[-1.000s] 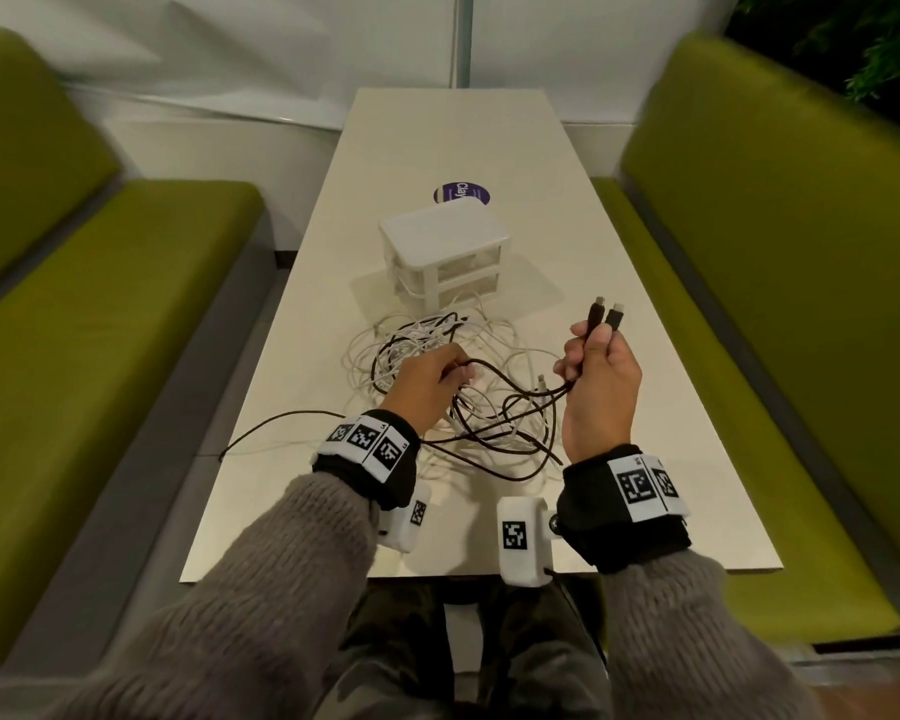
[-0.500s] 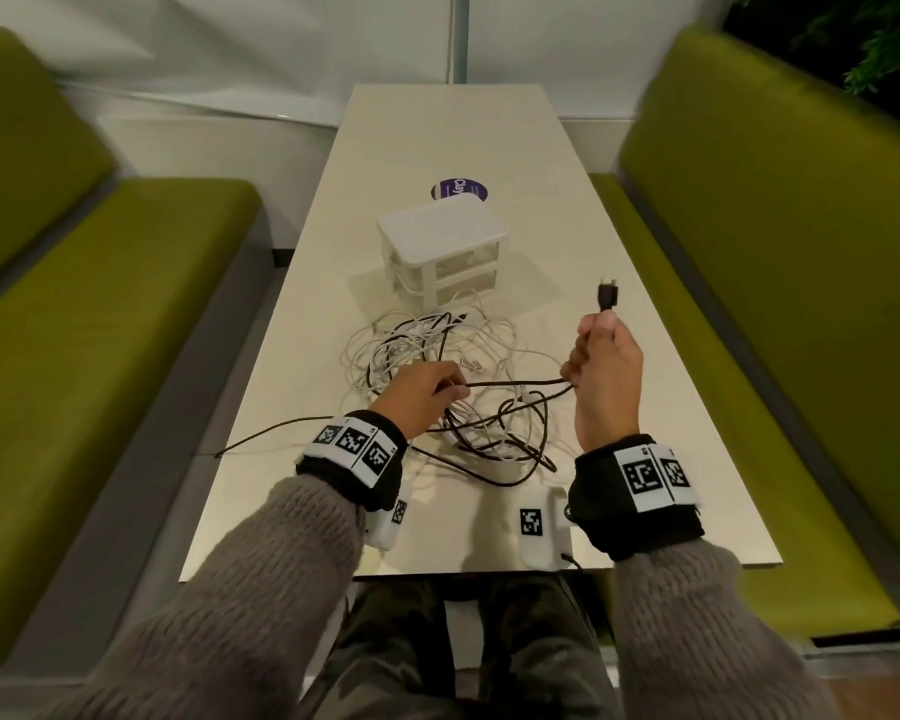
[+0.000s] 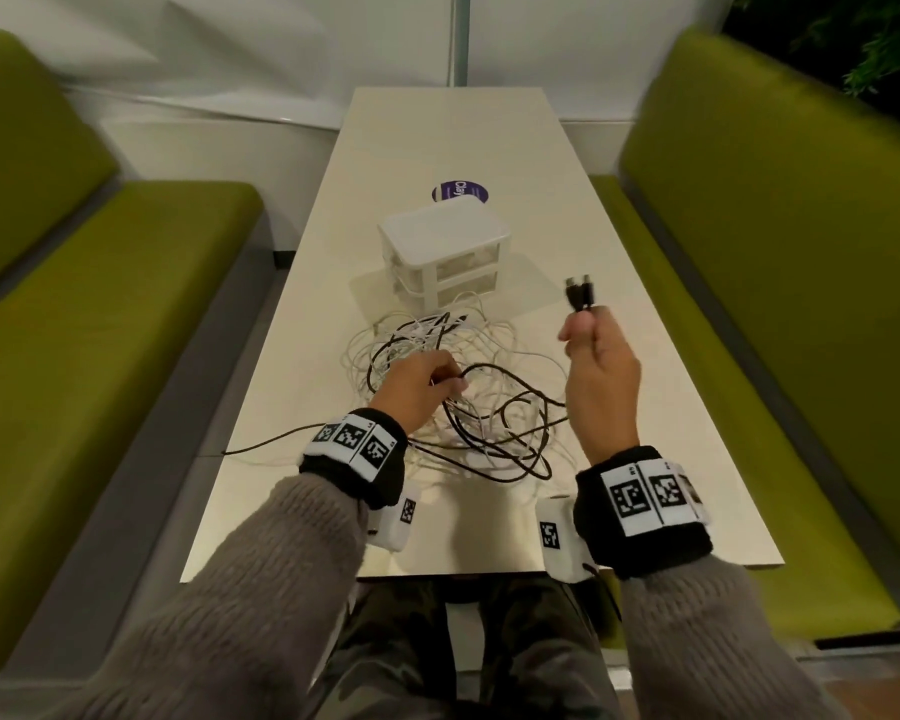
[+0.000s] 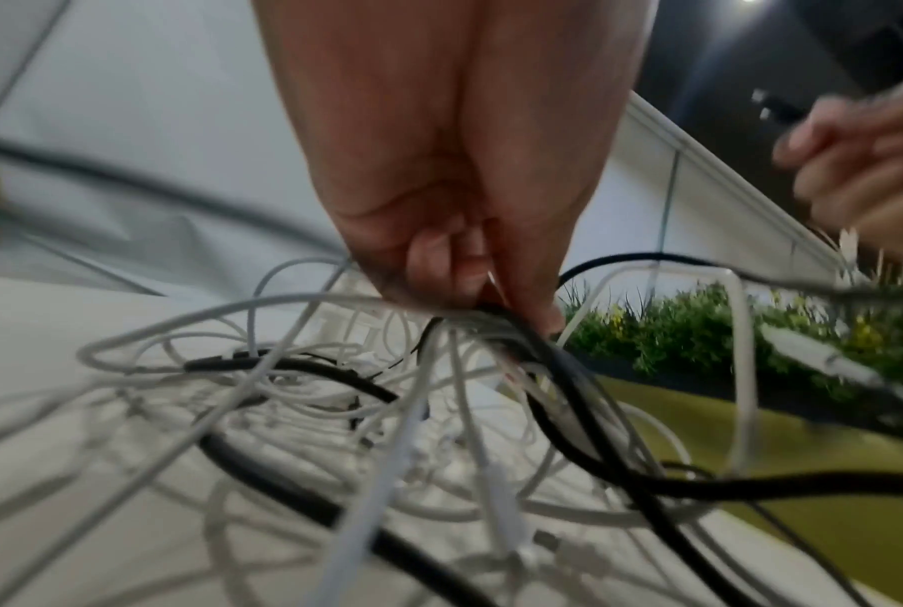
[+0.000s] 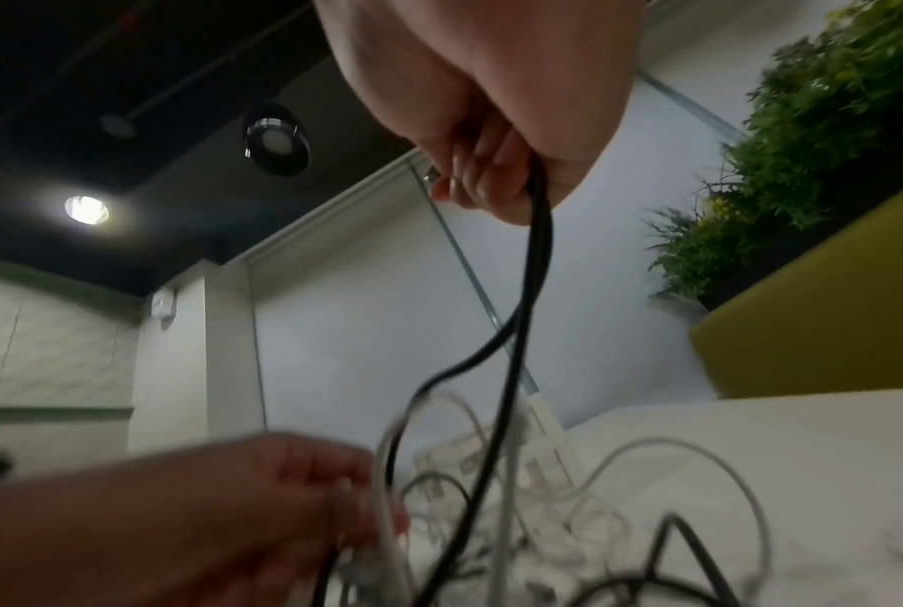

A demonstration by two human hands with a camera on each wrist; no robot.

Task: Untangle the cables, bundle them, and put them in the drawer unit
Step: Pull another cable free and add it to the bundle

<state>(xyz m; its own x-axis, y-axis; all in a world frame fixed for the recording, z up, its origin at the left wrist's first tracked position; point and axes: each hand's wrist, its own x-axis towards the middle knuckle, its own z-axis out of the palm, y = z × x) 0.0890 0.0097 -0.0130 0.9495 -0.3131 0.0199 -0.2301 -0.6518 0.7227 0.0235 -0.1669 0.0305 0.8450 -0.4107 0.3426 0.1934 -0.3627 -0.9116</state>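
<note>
Since the earlier frame I had raised my right hand higher, both plugs of the black cable now showing above its curled fingers. My left hand pinched strands in the tangle, near the drawer unit on the table.

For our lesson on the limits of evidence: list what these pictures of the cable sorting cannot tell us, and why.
- Drawer unit, head view: contents too small and dim to tell.
- Left hand: which cables it grips is hidden by the fingers in the head view and blurred in the left wrist view.
- Plugs above the right hand: too small and blurred to name the type.
- White cables: too tangled to count.
- Purple sticker: partly hidden behind the drawer unit.
</note>
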